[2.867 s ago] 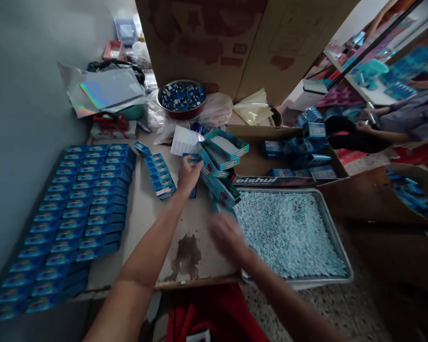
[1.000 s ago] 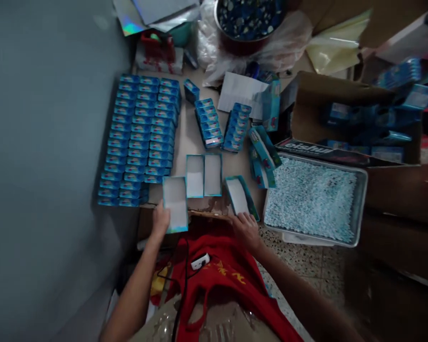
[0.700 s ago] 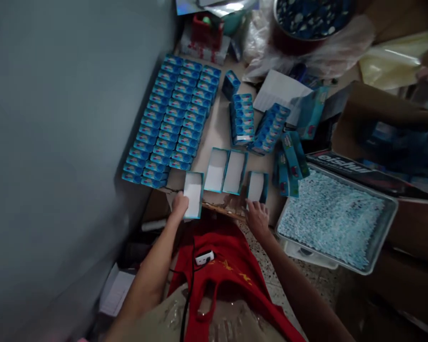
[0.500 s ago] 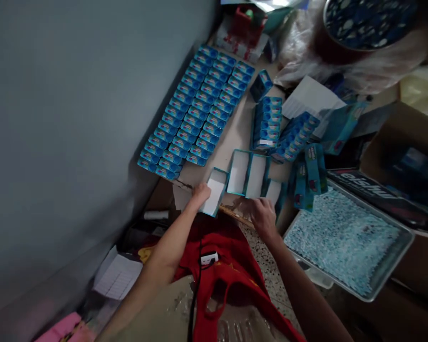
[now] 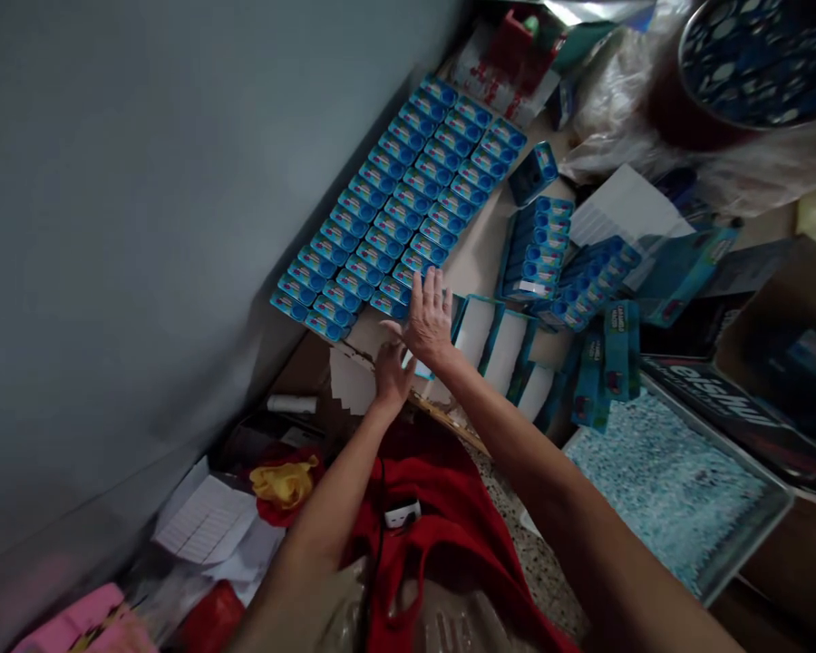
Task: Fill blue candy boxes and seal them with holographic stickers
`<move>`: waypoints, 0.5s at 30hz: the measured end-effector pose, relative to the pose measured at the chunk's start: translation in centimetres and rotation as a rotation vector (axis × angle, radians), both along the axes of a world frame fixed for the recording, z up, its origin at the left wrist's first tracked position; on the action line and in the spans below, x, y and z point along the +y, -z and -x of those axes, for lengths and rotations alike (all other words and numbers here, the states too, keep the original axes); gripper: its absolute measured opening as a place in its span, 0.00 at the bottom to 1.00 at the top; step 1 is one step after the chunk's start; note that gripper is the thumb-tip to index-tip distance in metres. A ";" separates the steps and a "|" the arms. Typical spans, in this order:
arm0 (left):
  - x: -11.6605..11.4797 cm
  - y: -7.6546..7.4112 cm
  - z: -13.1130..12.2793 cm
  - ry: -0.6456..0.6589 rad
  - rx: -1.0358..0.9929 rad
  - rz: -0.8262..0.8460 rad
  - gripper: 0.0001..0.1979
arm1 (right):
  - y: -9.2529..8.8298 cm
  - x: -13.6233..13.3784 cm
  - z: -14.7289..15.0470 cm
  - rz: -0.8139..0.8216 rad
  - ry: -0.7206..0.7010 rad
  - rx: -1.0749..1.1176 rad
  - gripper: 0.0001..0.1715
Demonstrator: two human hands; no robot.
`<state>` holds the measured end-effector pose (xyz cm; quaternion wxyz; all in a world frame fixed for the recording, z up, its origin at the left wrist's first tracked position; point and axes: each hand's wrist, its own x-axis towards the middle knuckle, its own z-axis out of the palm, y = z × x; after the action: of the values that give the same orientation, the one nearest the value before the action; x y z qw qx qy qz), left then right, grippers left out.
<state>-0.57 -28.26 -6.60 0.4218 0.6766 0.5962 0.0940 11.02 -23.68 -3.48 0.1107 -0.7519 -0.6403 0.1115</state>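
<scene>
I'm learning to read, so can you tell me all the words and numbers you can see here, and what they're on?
"eishui": white letters on the dark side of the cardboard box.
Too small: the print on the small blue boxes and the blue cartons.
Too blurred: the red marks on the white box.
I can't read any numbers.

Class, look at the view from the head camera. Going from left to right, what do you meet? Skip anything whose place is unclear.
Pink object → lined paper → yellow flower-like thing → right hand → three open boxes → tray of pale blue bits.
</scene>
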 end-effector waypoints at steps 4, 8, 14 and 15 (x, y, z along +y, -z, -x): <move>-3.2 -0.7 6.7 -0.087 0.129 0.000 0.11 | 1.9 1.2 1.6 0.025 -0.040 -0.008 0.59; -4.6 -0.5 8.3 -0.028 0.196 -0.134 0.11 | 1.6 0.6 2.6 0.076 -0.028 0.020 0.46; -3.2 1.2 3.1 0.567 -0.037 -0.219 0.15 | -0.1 2.7 3.9 0.197 0.024 0.031 0.54; -2.6 1.5 2.3 0.629 -0.050 -0.204 0.17 | -0.1 3.4 3.8 0.205 0.043 0.025 0.56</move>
<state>-2.88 -30.83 -8.07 0.3749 0.8637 0.3351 0.0347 7.19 -20.27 -3.37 0.0436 -0.7714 -0.6078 0.1834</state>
